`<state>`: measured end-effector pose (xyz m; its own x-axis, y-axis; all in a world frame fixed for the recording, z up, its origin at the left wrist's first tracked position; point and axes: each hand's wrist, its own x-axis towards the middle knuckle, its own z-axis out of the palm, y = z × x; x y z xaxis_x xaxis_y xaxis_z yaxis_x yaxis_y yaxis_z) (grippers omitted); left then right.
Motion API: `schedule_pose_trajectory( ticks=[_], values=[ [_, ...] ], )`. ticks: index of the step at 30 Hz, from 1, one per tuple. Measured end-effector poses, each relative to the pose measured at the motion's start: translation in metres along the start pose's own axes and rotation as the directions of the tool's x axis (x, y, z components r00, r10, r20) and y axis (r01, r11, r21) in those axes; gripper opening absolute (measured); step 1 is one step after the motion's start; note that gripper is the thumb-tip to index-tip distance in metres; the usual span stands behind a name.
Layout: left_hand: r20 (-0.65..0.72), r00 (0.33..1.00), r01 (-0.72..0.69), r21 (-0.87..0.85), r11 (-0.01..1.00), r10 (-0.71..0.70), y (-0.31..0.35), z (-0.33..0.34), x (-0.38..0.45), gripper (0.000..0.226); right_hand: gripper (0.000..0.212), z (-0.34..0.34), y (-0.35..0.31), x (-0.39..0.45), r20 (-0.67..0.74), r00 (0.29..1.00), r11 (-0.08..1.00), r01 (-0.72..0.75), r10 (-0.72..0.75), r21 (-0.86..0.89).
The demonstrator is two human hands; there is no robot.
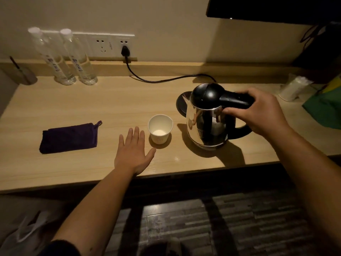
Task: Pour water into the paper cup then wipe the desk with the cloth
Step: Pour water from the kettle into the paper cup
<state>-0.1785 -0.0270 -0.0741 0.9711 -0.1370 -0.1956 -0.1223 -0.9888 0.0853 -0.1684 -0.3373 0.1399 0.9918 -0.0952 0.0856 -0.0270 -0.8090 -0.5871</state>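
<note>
A white paper cup [160, 128] stands upright on the wooden desk [92, 108], near its front edge. Right of the cup is a steel electric kettle [206, 124] with a black lid and handle; my right hand [258, 111] is shut on that handle. The kettle looks lifted off its black base [181, 104], which shows behind it. My left hand [133, 154] lies flat on the desk, fingers apart, just left of the cup and not touching it. A folded dark purple cloth [69, 138] lies further left.
Two clear water bottles [62, 58] stand at the back left by the wall sockets [110, 45]. The kettle's black cord [156, 79] runs across the back of the desk. A wrapped white roll [293, 88] and a green bag [326, 108] sit at the right.
</note>
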Motion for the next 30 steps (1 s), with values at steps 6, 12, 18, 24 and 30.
schedule_pose_trajectory(
  ticks=[6, 12, 18, 24, 30],
  values=[
    [-0.008, 1.0, 0.004, -0.005, 1.0, -0.004, 0.0, 0.0, -0.001, 0.085, 0.057, 0.0, -0.041, 0.016, 0.24, 0.957, 0.946, 0.222, -0.165, -0.236],
    [-0.009, 1.0, 0.003, -0.01, 1.0, -0.003, 0.0, 0.0, 0.0, 0.084, 0.059, 0.001, -0.074, 0.026, 0.399, 0.893, 0.823, 0.382, -0.211, -0.42],
    [-0.02, 1.0, 0.009, -0.029, 1.0, -0.009, 0.0, 0.001, 0.0, 0.085, 0.053, 0.006, -0.095, 0.03, 0.469, 0.825, 0.711, 0.532, -0.315, -0.46],
    [-0.023, 1.0, 0.011, -0.033, 0.999, -0.011, -0.001, 0.003, 0.001, 0.085, 0.053, 0.01, -0.112, 0.036, 0.513, 0.79, 0.608, 0.597, -0.335, -0.523],
    [-0.037, 0.999, 0.006, -0.049, 0.999, -0.008, -0.001, 0.004, 0.0, 0.085, 0.046, 0.013, -0.128, 0.038, 0.555, 0.763, 0.552, 0.634, -0.332, -0.541]
  ],
)
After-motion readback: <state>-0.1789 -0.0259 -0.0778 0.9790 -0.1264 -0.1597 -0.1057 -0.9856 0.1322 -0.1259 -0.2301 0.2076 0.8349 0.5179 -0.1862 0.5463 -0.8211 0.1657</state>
